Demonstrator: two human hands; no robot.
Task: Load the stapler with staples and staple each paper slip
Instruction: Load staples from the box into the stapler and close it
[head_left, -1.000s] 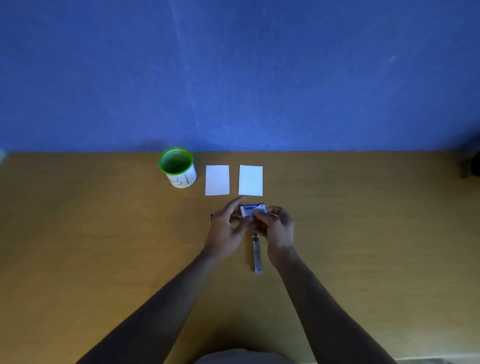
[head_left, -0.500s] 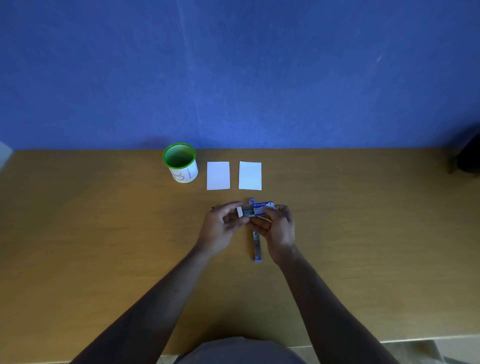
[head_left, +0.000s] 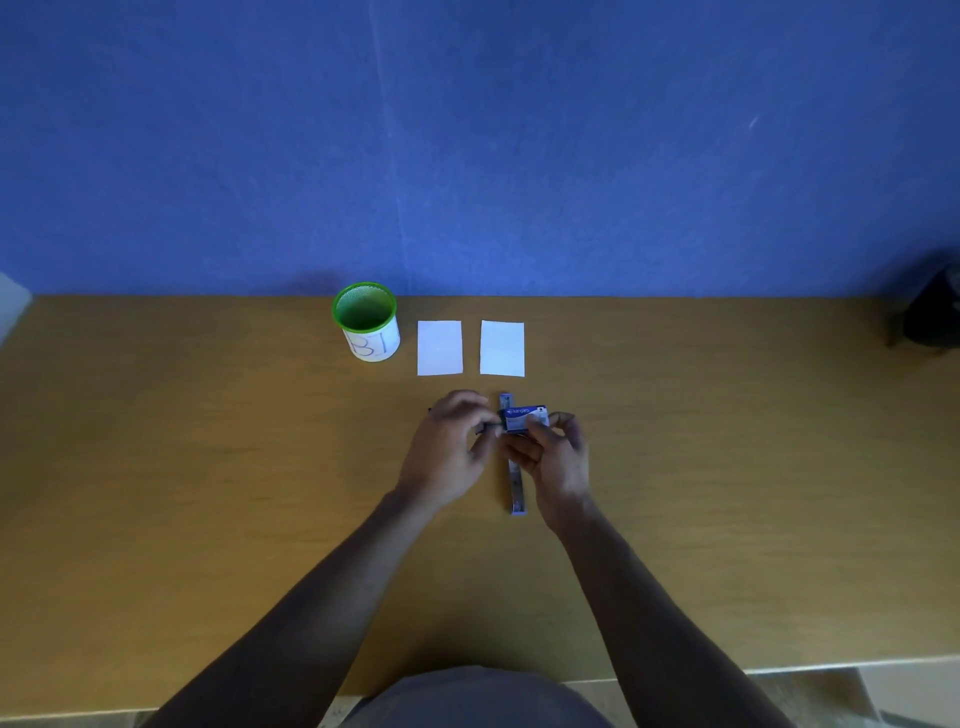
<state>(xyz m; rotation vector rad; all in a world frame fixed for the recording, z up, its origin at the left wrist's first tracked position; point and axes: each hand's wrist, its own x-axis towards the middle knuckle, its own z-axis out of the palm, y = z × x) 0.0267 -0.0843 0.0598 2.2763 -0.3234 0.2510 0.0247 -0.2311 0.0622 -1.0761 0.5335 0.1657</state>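
Materials and finishes seen around the desk

The desk (head_left: 208, 467) is surfaced in matt, smooth wood-look laminate of ochre tone, with faint grain. At its far edge a green mesh cup (head_left: 366, 321) is seen, wrapped below in a white paper band; just beside the cup, two plain matt paper slips (head_left: 439, 347) (head_left: 502, 348) are laid flat. Nearer than the slips, a small printed cardboard staple box (head_left: 524, 418) with a slight sheen is held, above the stapler (head_left: 516, 491), whose strip looks like dull grey metal. The wall behind the desk is covered in matt blue material.
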